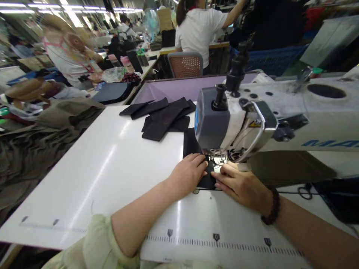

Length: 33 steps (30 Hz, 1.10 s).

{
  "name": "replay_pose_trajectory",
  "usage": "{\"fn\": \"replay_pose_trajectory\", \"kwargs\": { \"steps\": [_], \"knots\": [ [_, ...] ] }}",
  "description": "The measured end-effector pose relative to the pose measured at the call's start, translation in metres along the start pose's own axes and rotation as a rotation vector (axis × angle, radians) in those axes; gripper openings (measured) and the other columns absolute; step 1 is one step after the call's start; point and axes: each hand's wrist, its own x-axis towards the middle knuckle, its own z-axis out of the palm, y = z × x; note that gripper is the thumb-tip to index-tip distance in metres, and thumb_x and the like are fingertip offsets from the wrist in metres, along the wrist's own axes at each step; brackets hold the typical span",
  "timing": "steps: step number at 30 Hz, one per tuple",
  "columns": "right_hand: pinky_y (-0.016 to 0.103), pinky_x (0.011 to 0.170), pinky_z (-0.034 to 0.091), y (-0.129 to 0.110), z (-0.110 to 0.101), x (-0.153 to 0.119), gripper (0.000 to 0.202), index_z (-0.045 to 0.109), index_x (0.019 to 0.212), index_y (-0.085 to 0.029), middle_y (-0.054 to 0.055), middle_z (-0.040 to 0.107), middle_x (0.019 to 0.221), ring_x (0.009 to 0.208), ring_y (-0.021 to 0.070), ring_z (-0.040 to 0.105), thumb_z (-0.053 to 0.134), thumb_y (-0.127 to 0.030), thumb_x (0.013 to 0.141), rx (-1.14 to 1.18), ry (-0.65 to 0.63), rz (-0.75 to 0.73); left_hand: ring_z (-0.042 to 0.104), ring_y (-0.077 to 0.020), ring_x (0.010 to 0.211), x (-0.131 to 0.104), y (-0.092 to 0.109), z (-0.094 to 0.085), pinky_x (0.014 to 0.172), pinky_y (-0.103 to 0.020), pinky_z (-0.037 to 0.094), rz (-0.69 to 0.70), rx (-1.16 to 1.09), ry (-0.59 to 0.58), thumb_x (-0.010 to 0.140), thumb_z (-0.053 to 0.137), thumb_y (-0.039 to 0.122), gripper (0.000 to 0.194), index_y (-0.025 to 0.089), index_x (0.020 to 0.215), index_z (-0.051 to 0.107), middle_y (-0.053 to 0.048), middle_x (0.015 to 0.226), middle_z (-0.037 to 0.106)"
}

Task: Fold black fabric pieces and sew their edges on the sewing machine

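A black fabric piece lies under the needle area of a sewing machine, and its far part shows beyond my fingers. My left hand is on its left side, fingers bent and closed together on the cloth beside the presser foot. My right hand rests to the right, fingers stretched out, with fingertips touching the cloth's right edge. A dark beaded bracelet circles the right wrist. The left fingertips partly cover the cloth.
Several folded black pieces lie behind on the white table. Olive fabric lies under the machine arm, with scissors nearby. More olive cloth is heaped at left. A person in a white shirt works behind.
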Motion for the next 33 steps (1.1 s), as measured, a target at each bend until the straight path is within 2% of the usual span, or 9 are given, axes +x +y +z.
{"fn": "replay_pose_trajectory", "kwargs": {
  "steps": [8,27,29,33],
  "knots": [
    [0.025,0.058,0.040,-0.002,0.000,0.001,0.023,0.062,0.097,-0.013,0.006,0.060,0.076,0.068,0.0141,0.055,0.047,-0.023,0.083,-0.016,0.018,0.029,0.045,-0.0202,0.106,0.003,-0.001,0.002,0.096,-0.036,0.034,-0.010,-0.024,0.000,0.088,0.039,0.022,0.023,0.011,0.104,0.052,-0.011,0.110,0.051],
    [0.025,0.058,0.039,-0.002,0.004,0.001,0.023,0.061,0.099,-0.014,0.007,0.061,0.080,0.069,0.0145,0.055,0.051,-0.024,0.080,-0.019,0.037,0.099,0.045,-0.0217,0.105,0.003,-0.005,0.006,0.094,-0.037,0.036,-0.016,-0.034,0.047,0.086,0.042,0.019,0.023,0.010,0.105,0.051,-0.012,0.110,0.051],
    [0.026,0.060,0.040,-0.002,0.003,0.001,0.023,0.062,0.097,-0.013,0.007,0.061,0.078,0.069,0.0144,0.055,0.047,-0.024,0.083,0.010,0.051,0.058,0.047,-0.0221,0.102,0.001,-0.004,0.005,0.090,-0.037,0.039,0.002,-0.023,0.058,0.086,0.043,0.020,0.021,0.011,0.100,0.054,-0.011,0.108,0.052],
    [0.026,0.062,0.039,-0.001,0.000,-0.001,0.029,0.063,0.086,-0.014,0.004,0.056,0.065,0.064,0.0128,0.052,0.038,-0.026,0.088,0.079,0.049,-0.093,0.052,-0.0177,0.088,-0.008,0.000,0.000,0.077,-0.031,0.044,0.149,-0.055,0.003,0.088,0.039,0.020,0.020,0.013,0.085,0.058,-0.006,0.097,0.057]
  ]
}}
